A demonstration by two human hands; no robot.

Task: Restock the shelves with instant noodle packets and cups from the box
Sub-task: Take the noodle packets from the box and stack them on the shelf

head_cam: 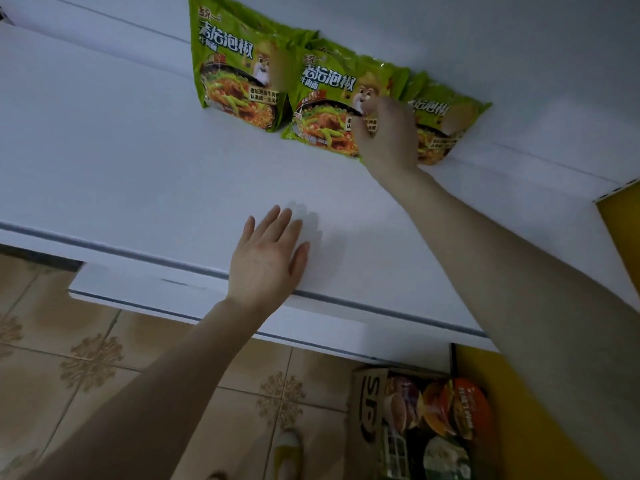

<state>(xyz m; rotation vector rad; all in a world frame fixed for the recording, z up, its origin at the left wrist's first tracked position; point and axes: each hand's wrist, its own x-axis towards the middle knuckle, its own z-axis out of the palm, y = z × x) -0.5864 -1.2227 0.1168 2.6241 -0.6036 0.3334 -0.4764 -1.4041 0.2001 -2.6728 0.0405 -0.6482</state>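
Much bare room is seen on the left part of the white shelf, from its front edge to its back. The left packet is stood at the back of the shelf and leaned on the wall, most likely so that its picture can be seen. The left hand is laid flat near the front edge of the shelf, with the fingers straight and nothing held. It is probably put there for balance.

The middle packet is stood just beside the left packet, a bit nearer the front edge, and the two overlap a little. Its front seems to be pinched by the curled fingers of the right hand, likely so that it can be set straight in the row. The right packet is leaned at the back of the shelf too, partly hidden behind that hand.

Only a little bare shelf is left before the yellow panel, so care will be needed there. Below the shelf, on the right, the box is seen on the floor. More cups are kept in it, ready to be put up.
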